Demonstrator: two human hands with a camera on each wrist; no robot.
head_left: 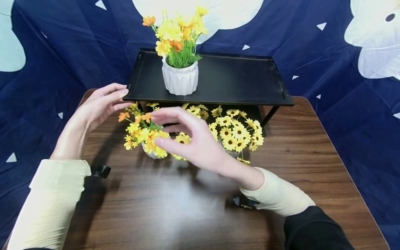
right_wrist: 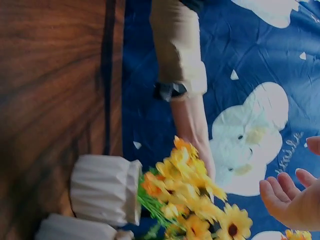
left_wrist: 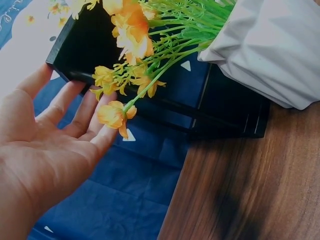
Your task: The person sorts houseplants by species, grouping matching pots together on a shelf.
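Note:
A black two-tier shelf (head_left: 237,80) stands at the back of the wooden table. My left hand (head_left: 97,104) touches its left front corner; in the left wrist view the extended fingers (left_wrist: 62,102) reach the shelf edge beside an orange flower (left_wrist: 112,115). On the upper tier is a white fluted pot (head_left: 180,79) of yellow and orange flowers. My right hand (head_left: 193,139) hovers before the lower plants, fingers loosely bent, holding nothing. It partly hides a smaller-looking pot (head_left: 151,151) of yellow-orange flowers and dark-centred yellow daisies (head_left: 234,132) to the right.
The brown wooden tabletop (head_left: 175,208) extends in front of the plants. Behind the shelf hangs a dark blue cloth (head_left: 87,41) with white shapes. A black shelf leg (head_left: 269,116) stands right of the daisies. Both wrists carry black camera mounts.

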